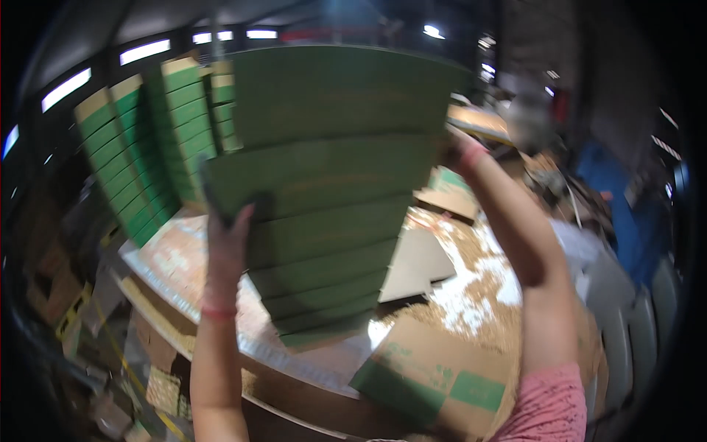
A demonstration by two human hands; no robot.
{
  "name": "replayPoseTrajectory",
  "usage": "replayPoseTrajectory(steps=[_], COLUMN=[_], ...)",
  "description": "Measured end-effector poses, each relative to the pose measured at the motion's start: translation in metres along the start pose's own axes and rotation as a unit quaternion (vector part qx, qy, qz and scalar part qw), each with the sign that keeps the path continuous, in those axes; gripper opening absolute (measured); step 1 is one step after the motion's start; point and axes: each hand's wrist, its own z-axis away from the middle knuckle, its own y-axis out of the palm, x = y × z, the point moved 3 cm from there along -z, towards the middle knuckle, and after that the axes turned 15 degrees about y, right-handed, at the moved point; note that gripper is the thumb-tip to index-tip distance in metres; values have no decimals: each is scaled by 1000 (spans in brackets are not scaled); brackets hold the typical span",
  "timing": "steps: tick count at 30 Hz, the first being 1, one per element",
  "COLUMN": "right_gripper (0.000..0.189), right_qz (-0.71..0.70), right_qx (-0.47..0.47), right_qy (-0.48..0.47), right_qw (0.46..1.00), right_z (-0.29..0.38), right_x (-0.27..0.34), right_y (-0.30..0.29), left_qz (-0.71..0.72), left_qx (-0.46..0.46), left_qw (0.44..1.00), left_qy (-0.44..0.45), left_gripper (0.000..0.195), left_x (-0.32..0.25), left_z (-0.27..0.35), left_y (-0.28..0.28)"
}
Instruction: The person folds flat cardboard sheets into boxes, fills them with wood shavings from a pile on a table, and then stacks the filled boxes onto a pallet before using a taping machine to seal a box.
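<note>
Directly before me rises a stack of dark green boxes point(331, 182), wide at the top and narrowing towards its base. The second box from the top juts out to the left. My left hand point(227, 226), in a thin glove with dark fingers and a pink cuff, grips that box's left end, thumb on the near face. My right hand point(463, 148), also pink-cuffed, is raised against the stack's upper right edge; its fingers are mostly hidden behind the box. Motion blurs the stack and both hands.
Tall stacks of green boxes point(116, 166) stand at left. A printed cardboard sheet point(436, 375) lies at lower right, near a grey board point(417, 265) and brown-and-white scraps. Grey slatted plastic point(629, 331) is at far right. Cartons and a yellow floor line lie at lower left.
</note>
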Motion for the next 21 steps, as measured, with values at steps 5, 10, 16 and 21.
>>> replayPoseTrajectory(steps=[5, 10, 16, 21], right_gripper=[64, 66, 65, 68], right_qz=[18, 95, 634, 214], right_qx=[32, -96, -616, -722], right_qy=[-20, -114, 254, 458], right_qw=[999, 984, 392, 472], right_z=[-6, 112, 478, 696], right_x=[-66, -168, -247, -266], right_y=[45, -53, -355, -482], left_qz=[65, -131, 8, 15], left_qx=[38, 28, 242, 356], left_qw=[997, 980, 965, 910], left_qy=[-15, 150, -100, -212], left_gripper=[46, 50, 60, 69], left_x=[91, 110, 97, 116], left_z=[3, 61, 340, 444], left_y=[-55, -22, 95, 146])
